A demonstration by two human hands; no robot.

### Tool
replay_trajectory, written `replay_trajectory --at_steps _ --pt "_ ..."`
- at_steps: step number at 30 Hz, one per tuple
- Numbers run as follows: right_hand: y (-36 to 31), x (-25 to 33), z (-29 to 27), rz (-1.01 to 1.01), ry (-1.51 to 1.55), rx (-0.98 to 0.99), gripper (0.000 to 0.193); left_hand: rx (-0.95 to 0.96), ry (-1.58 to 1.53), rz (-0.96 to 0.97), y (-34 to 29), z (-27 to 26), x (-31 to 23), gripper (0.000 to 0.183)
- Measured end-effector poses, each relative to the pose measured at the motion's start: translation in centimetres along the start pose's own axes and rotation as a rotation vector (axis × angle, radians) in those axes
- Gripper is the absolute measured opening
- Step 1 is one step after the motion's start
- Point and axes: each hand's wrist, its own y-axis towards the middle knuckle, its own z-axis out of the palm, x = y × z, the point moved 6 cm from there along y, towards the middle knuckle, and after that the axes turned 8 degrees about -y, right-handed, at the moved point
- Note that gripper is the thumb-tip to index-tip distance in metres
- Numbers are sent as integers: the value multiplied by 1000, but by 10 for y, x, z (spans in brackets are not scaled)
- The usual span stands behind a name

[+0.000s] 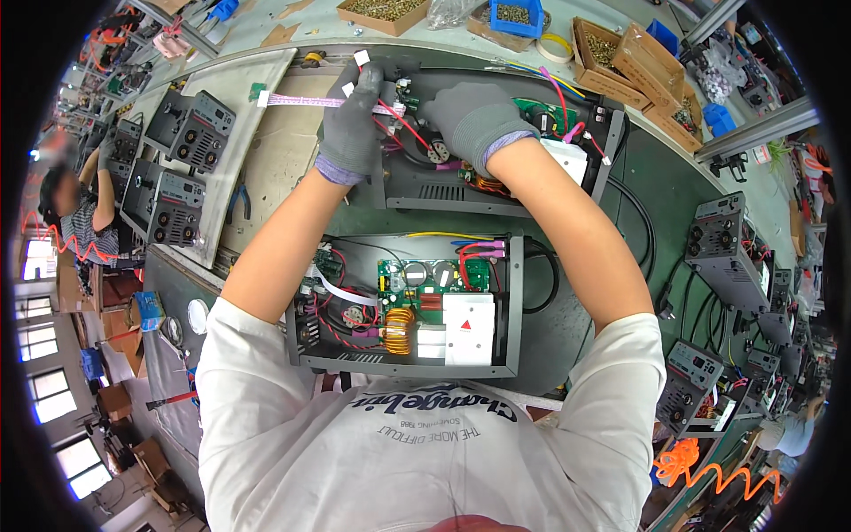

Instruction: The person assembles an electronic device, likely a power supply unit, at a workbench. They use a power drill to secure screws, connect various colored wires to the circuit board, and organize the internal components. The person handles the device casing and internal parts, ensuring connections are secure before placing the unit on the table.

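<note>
My left hand (351, 133), in a grey glove, is closed at the left end of the far open metal housing (403, 193). Thin wires with small white plugs (361, 58) come out by its fingers, and a pale ribbon cable (297, 101) runs left from it. Inside the same housing, my right hand (474, 120), also gloved, is curled with its knuckles up; its fingertips are hidden. Between the hands lie a red wire (409, 130) and a round component (438, 152). Closer to me stands a second open housing (511, 310) with a green circuit board (388, 277) and a copper coil (398, 331).
Finished-looking grey units (199, 133) stand on the left, and more units (727, 253) on the right. Pliers (238, 204) lie left of the far housing. Cardboard boxes of screws (612, 66) and a blue bin (517, 16) line the back. Another person (89, 213) works at far left.
</note>
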Motion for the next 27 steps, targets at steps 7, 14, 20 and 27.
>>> replay_trajectory --at_steps 7,14,20,27 --pt "2 8 0 25 -22 -33 17 -83 343 -38 -5 4 -12 31" --pt "-5 10 -1 50 33 -105 16 -57 94 -132 1 -7 8 33" --pt "-6 14 0 65 16 -129 17 -72 263 167 2 -12 5 30" --pt "-4 18 -3 -33 -82 -179 16 -49 104 24 1 -6 8 29"
